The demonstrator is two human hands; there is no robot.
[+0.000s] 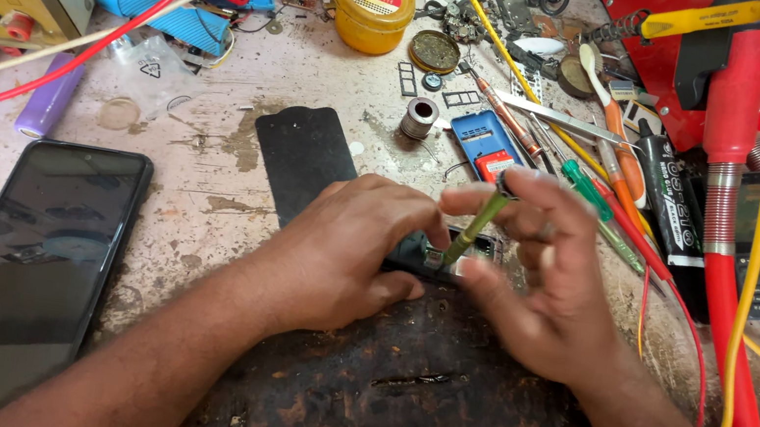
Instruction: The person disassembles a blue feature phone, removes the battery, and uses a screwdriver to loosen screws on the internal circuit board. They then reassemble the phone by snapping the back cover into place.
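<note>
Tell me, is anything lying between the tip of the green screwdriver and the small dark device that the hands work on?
Nothing visible does. The right hand holds the green screwdriver tilted, its tip down on the small dark device, which the left hand steadies on the worn board. The fingers hide the contact point partly.

Both forearms come in from the lower edge and meet near the middle. The left hand (350,249) lies palm down, its fingers bent and pressing downward. The right hand (540,276) stands raised on its side, thumb and fingertips pinched together around a thin shaft, the other fingers curled.
</note>
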